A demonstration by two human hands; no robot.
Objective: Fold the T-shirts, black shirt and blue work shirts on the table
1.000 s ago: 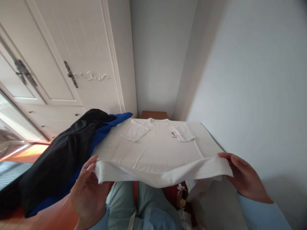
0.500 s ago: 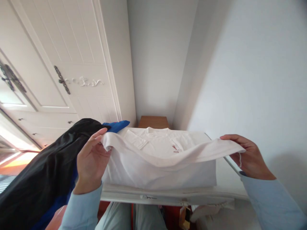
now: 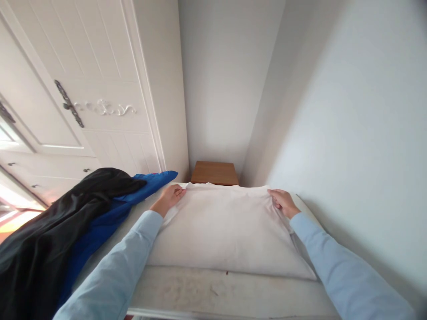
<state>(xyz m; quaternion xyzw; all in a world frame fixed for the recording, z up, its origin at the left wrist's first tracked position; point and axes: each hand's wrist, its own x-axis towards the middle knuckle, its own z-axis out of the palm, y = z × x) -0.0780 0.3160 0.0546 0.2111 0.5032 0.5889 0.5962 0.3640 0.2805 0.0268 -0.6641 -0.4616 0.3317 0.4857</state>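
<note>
A white shirt (image 3: 223, 226) lies folded over on a worn white table (image 3: 187, 289), its plain side up. The collar and the printed front are out of sight. At the far left corner of the cloth, my left hand (image 3: 171, 196) pinches the edge between thumb and fingers. My right hand (image 3: 282, 201) grips the far right corner in the same way. Between the two hands the far edge runs nearly straight, with slight waves. Some creased cloth shows beneath the right side, by my right wrist.
Black cloth (image 3: 43, 226) and blue cloth (image 3: 100, 231) are heaped along the left side of the table. Beyond the far edge stands a brown wooden cabinet (image 3: 215, 173). A white wardrobe (image 3: 110, 58) rises at the left, and a pale wall (image 3: 360, 120) borders the right.
Both hands have moved away from me and closer together, carrying the near edge of the shirt over its printed front to the collar end. More of the table's near part now shows.
</note>
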